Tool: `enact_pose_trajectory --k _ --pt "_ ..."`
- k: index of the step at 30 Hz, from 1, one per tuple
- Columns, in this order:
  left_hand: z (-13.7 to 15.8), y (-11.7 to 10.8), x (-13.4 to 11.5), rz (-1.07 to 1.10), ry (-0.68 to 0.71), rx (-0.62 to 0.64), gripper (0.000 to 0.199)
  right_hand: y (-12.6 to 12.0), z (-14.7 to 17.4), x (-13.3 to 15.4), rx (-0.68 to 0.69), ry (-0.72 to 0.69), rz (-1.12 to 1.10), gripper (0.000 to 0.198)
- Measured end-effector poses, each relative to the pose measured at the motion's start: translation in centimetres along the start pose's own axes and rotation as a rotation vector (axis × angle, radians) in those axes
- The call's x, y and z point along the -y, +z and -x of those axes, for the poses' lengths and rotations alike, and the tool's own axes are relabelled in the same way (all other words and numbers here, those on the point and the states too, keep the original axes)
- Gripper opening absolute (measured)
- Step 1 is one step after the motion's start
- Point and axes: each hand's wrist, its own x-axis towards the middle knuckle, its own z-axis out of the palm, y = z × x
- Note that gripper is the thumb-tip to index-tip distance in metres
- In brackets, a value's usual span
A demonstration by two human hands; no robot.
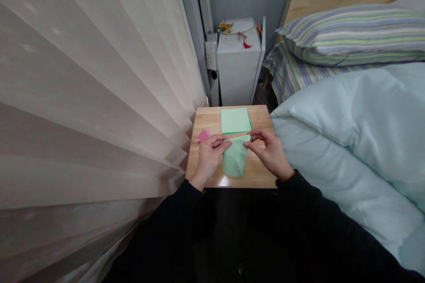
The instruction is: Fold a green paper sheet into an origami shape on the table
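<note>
A light green sheet of paper [235, 158] with crease lines hangs between my hands over a small wooden table. My left hand [212, 150] pinches its upper left corner between thumb and fingers. At the upper right corner, my right hand [267, 148] grips the paper in the same way. The sheet's lower edge curves toward me. Just beyond it lies a stack of green square paper [235, 120], pale on top with a darker green edge showing. A folded pink paper piece [202, 135] rests left of the stack, close to my left fingers.
The wooden table [195, 166] stands between a pale curtain [133, 97] on the left and a bed with a light blue quilt [348, 141] on the right. Behind it is a white cabinet [237, 75] bearing small ornaments and a red tassel [246, 43]. A striped pillow [358, 35] lies on the bed.
</note>
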Motion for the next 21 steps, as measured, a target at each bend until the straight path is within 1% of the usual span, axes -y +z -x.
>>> enact_pose_trajectory --k 3,5,7,10,13,15,18,21 --pt "0.0 -0.2 0.2 0.055 -0.054 -0.008 0.034 0.0 -0.1 0.0 -0.020 0.009 -0.041 0.027" --pt "0.0 -0.2 0.1 0.060 -0.060 0.013 0.035 0.0 -0.1 0.1 -0.019 0.005 -0.039 0.025" --pt "0.1 -0.1 0.0 0.032 -0.018 0.056 0.033 -0.1 0.0 0.2 -0.010 -0.005 -0.034 0.022" --pt "0.1 0.3 -0.1 -0.027 0.104 0.115 0.030 0.0 0.1 0.4 0.021 -0.025 -0.027 0.021" --pt "0.2 0.8 -0.1 -0.065 0.180 0.123 0.024 0.1 0.2 0.6 0.075 -0.037 -0.004 0.022" --pt "0.2 0.9 -0.2 -0.081 0.182 0.116 0.022 0.2 0.3 0.7 0.104 -0.046 0.014 0.024" --pt "0.2 0.8 -0.5 -0.091 0.142 0.120 0.022 0.2 0.2 0.8 0.130 -0.064 0.026 0.025" --pt "0.0 0.5 -0.8 -0.075 0.111 0.176 0.023 0.2 0.1 0.8 0.162 -0.073 0.004 0.026"
